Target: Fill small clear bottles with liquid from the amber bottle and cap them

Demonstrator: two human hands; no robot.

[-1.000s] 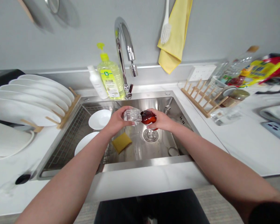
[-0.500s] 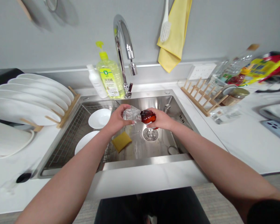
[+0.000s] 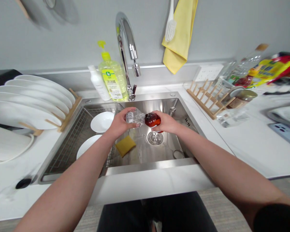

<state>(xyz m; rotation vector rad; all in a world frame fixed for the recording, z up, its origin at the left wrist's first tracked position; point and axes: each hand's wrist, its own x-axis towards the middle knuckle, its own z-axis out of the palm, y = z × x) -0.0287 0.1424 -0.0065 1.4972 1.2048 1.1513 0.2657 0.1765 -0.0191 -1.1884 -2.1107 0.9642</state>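
Observation:
Over the sink basin my left hand is closed around a clear, see-through bottle, its narrow end pointing right. Facing it, my right hand grips a bottle of dark red-brown liquid, tilted with its mouth to the left. The two mouths are close together; whether they touch I cannot tell. Below them lie a yellow sponge and the round drain. Left of my left hand, two white bowls sit on a wire rack in the sink.
The chrome faucet rises behind the sink, beside a dish soap bottle and a white bottle. White plates stand in a wooden rack at left. Another wooden rack, a jar and a phone are at right.
Both hands keep their bottles mouth to mouth, with almost no movement. The whole view has shifted slightly; the clear bottle appears turned a little.

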